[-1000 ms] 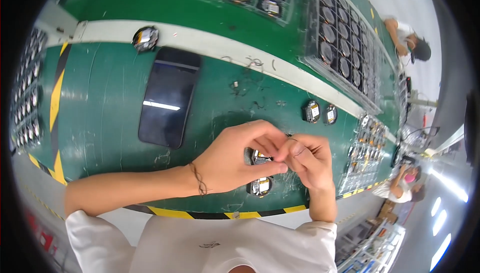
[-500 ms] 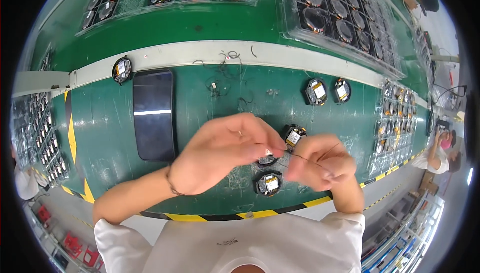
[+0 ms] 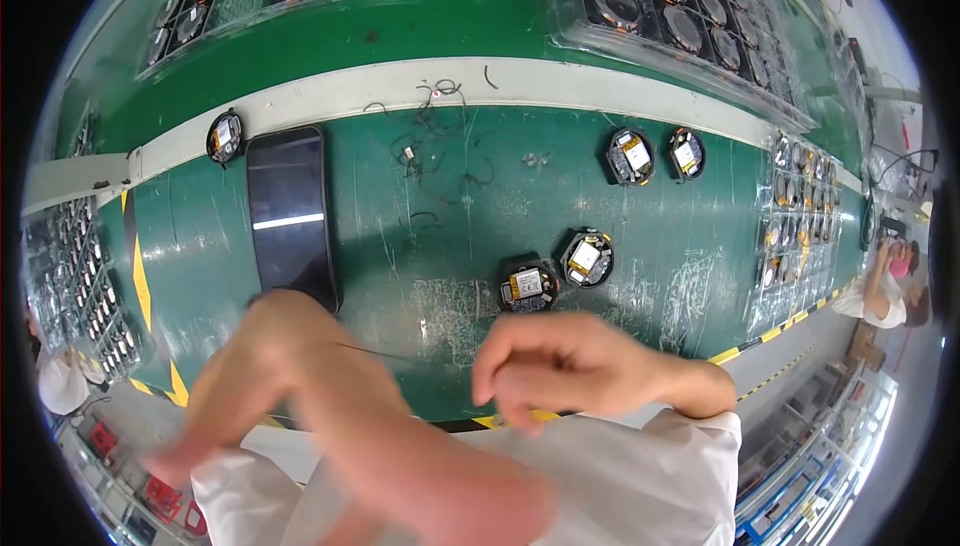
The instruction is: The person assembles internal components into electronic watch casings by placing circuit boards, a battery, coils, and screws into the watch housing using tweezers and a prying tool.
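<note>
Right hand is being held part-open, seemingly empty, near 2 modules; left hand is being blurred, opening and hold unclear.

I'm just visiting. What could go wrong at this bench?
The right hand is just in front of a round electronic module and might nudge it into the neighbouring module.
Loose black wires lie about the green bench and could snag something.
In view, the blurred left arm overlaps the near end of the black phone-shaped slab, so might bump it.
</note>
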A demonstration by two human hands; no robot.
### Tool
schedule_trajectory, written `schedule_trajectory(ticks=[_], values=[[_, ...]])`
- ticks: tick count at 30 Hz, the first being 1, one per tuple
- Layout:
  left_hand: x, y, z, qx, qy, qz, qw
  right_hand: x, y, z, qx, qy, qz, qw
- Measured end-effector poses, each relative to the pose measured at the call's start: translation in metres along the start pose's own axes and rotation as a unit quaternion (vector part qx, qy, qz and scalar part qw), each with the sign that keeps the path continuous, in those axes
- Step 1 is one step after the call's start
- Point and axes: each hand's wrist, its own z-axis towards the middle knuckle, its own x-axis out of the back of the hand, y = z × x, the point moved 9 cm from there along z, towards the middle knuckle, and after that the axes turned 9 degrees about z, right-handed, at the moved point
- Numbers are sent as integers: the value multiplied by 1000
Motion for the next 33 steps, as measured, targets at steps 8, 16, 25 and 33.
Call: schedule_trajectory(ticks=[8,16,25,33], values=[[-91,108,-124,-448,319,537,640,-39,37,6,-63,-145,203,966],[0,90,-31,-363,493,185,769,-17,21,7,47,-104,274,955],[-9,82,-21,-324,503,203,775,-13,-44,-20,245,151,-627,724],[-11,22,40,77,289,785,542,12,-45,-23,139,239,-772,572]])
